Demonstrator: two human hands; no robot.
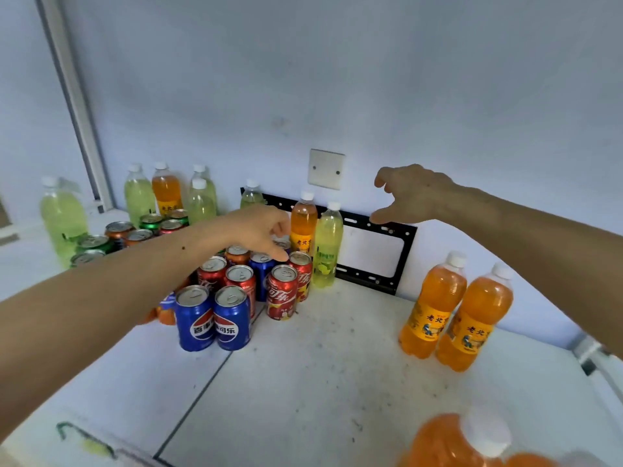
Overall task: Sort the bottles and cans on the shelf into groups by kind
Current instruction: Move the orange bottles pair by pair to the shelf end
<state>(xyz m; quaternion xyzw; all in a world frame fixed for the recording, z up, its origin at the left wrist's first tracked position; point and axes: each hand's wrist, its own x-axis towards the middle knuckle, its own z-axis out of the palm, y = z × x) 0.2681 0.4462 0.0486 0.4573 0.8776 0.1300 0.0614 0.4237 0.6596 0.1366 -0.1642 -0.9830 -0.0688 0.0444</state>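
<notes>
My left hand hovers over a cluster of cans, fingers curled downward just above a red cola can and a blue can; it holds nothing. My right hand is in the air, fingers spread in a claw, right of an orange bottle and a lime-green bottle by the wall. Two blue Pepsi cans stand in front, with red cola cans behind them. Two orange bottles stand at the right.
Pale green bottles and one orange bottle line the back left, with green and orange cans before them. A black metal bracket leans on the wall. Another orange bottle is at the bottom right. The white shelf top is speckled.
</notes>
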